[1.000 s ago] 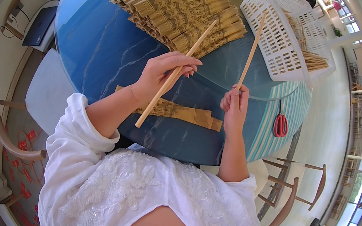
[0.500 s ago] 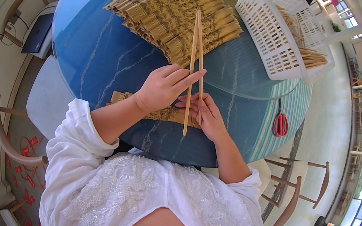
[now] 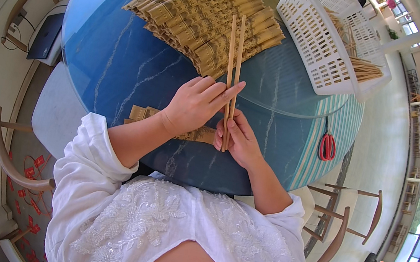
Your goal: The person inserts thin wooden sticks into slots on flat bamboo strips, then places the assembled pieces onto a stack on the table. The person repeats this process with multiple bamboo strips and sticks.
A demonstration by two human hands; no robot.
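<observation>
A pair of light wooden chopsticks (image 3: pixel 232 51) stands between my hands, pointing away from me, side by side with a narrow gap at the far tips. My right hand (image 3: pixel 239 139) is closed around their near ends. Higher up the sticks, my left hand (image 3: pixel 198 101) has its fingers against them, the index finger stretched across. Beneath my left wrist lie several brown printed paper sleeves (image 3: pixel 195 135), partly hidden by the hand and forearm. Beyond my hands, a large fanned stack of the same brown sleeves (image 3: pixel 203 12) covers the far part of the blue table.
A white plastic basket (image 3: pixel 315 43) holding loose chopsticks (image 3: pixel 365 70) stands at the far right on a round glass turntable. Red-handled scissors (image 3: pixel 327 146) lie on a striped cloth (image 3: pixel 309 159) at the right. Wooden chairs (image 3: pixel 333 242) stand around the blue marbled table (image 3: pixel 140 79).
The chopsticks, crossed at an angle before, now lie nearly parallel with their near ends level. My right hand has closed around those ends; my left hand has shifted slightly right.
</observation>
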